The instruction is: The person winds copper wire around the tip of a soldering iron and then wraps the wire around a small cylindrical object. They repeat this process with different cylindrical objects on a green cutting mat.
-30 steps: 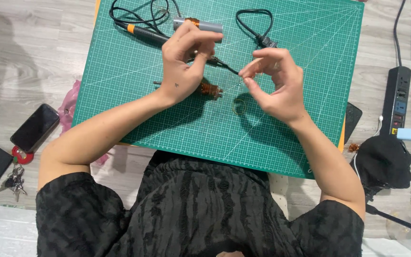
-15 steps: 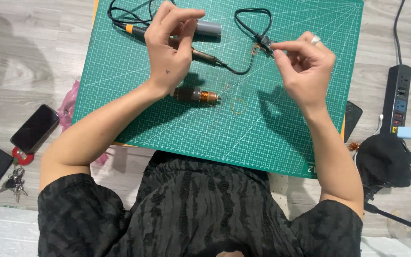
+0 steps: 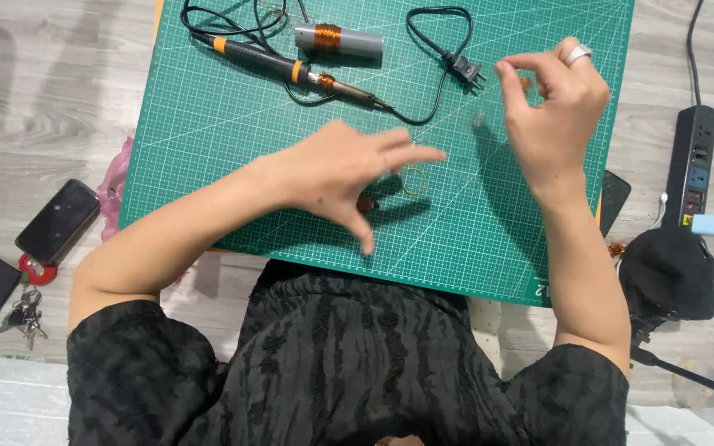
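Left hand (image 3: 336,173) spread open, empty, hovering over cutting mat (image 3: 208,124); right hand (image 3: 551,107) at two o'clock pinching thin copper wire (image 3: 525,83), lifted for slack.

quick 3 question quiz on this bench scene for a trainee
1. True or false: the soldering iron lies on the green mat.
2. Which hand wears a ring? A left hand B right hand
3. Fill in: the phone lies on the ____, off the mat.

Key: 1 true. 2 B. 3 floor.
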